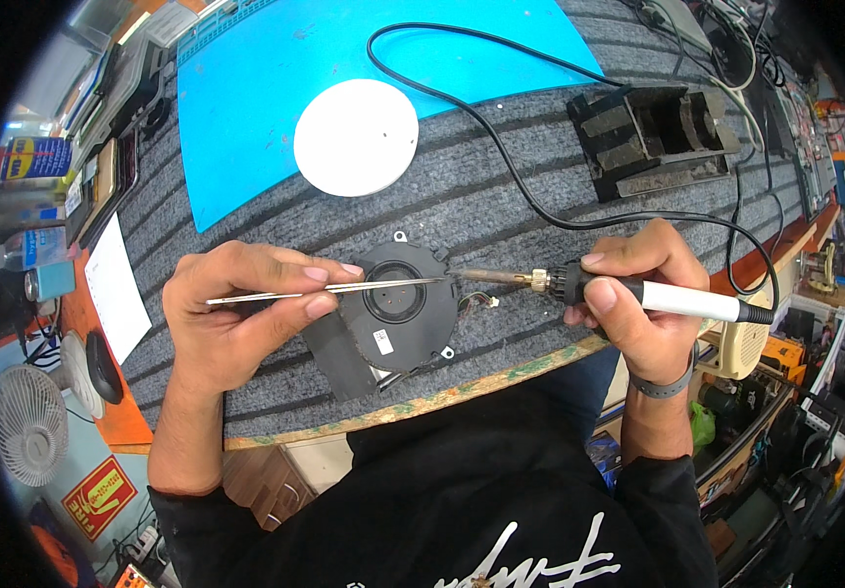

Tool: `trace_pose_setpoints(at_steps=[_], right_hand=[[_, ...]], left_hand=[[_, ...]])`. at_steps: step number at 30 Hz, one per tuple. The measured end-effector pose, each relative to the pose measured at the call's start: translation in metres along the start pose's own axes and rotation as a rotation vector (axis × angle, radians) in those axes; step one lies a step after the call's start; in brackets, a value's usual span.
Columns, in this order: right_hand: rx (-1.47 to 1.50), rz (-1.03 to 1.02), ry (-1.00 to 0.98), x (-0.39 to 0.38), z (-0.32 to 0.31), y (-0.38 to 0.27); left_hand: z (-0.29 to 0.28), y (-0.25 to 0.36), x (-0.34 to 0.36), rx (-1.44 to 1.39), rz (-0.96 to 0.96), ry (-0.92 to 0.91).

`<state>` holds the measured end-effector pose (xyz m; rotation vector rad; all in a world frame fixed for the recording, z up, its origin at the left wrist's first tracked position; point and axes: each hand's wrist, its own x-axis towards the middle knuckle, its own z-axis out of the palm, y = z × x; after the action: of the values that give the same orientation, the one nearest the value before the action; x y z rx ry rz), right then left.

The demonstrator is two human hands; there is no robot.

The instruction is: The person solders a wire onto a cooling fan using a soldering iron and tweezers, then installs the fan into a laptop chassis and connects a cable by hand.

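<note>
A black laptop cooling fan [429,338] lies on the grey ribbed carpet near the table's front edge, with a short wire and small white connector [492,302] at its right side. My left hand [246,299] pinches a pair of thin metal tweezers [349,287], whose tips reach over the fan toward its right rim. In my right hand [643,294] is a soldering iron [692,301] with a white handle, gripped around its black collar. Its tip points left, close to the tweezer tips at the fan's edge. Whether the tips touch anything cannot be made out.
Beyond the fan sit a white round disc [356,137] and a blue mat [256,98]. A black holder [653,142] stands at the far right. The iron's black cable [501,147] loops across the carpet. White paper [119,289] lies at the left, above a small fan [27,426].
</note>
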<state>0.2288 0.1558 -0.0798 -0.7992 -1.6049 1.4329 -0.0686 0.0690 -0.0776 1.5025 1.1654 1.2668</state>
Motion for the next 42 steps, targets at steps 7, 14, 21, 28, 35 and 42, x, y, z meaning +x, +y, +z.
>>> trace_pose_setpoints(at_steps=[7,14,21,28,35,42], right_hand=[[-0.020,-0.002,-0.001,0.000,-0.001,0.001],[-0.006,0.011,0.018,0.000,0.001,-0.002],[0.103,0.055,0.070,-0.002,-0.004,0.001],[0.208,-0.036,0.126,0.002,-0.004,0.004],[0.131,-0.017,0.069,0.002,-0.001,0.001],[0.137,-0.017,0.084,-0.001,-0.001,-0.002]], left_hand=[[0.000,0.000,0.001,0.007,0.010,-0.011],[-0.001,-0.001,0.000,-0.004,0.016,-0.009],[-0.004,0.000,-0.005,-0.113,-0.018,0.087],[-0.035,0.000,0.001,-0.020,0.014,0.425],[-0.027,0.019,0.038,0.221,-0.011,0.496],[-0.016,0.019,0.040,0.238,-0.017,0.451]])
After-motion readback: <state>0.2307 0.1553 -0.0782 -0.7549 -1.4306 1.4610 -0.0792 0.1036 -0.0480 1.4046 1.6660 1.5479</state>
